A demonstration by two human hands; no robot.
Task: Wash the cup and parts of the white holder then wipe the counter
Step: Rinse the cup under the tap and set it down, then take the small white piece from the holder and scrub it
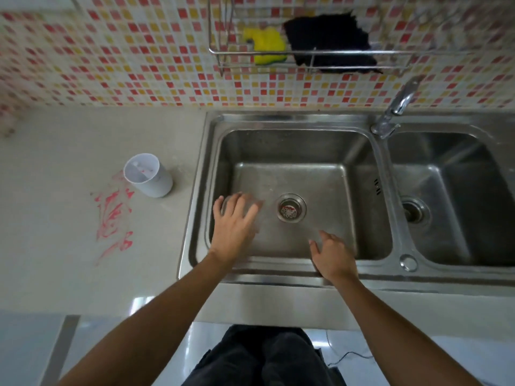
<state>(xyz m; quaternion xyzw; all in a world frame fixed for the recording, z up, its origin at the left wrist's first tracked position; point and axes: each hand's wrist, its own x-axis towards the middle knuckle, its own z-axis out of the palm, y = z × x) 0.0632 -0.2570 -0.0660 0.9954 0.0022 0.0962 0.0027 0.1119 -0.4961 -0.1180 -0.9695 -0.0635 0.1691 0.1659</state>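
Forearms are stretched over the sink [292, 147], left hand [234, 221] and right hand [333, 254] held spread. White holder [150, 181] is judged light, stiff, slippery wet; best gripped round its wall.

- Double-basin steel sink [292, 122]: brushed metal, dull sheen, faintly scuffed.
- Curved chrome tap [401, 103]: polished, glossy metal.
- White cylindrical plastic holder [158, 185]: smooth, satin.
- Pale beige counter [55, 176]: smooth, matt, stone-like.
- Red-and-yellow mosaic wall tiles [111, 65]: glossy.
- Thin wire rack [348, 52]: shiny metal.
- Ragged black cloth [328, 43]: coarse, matt.
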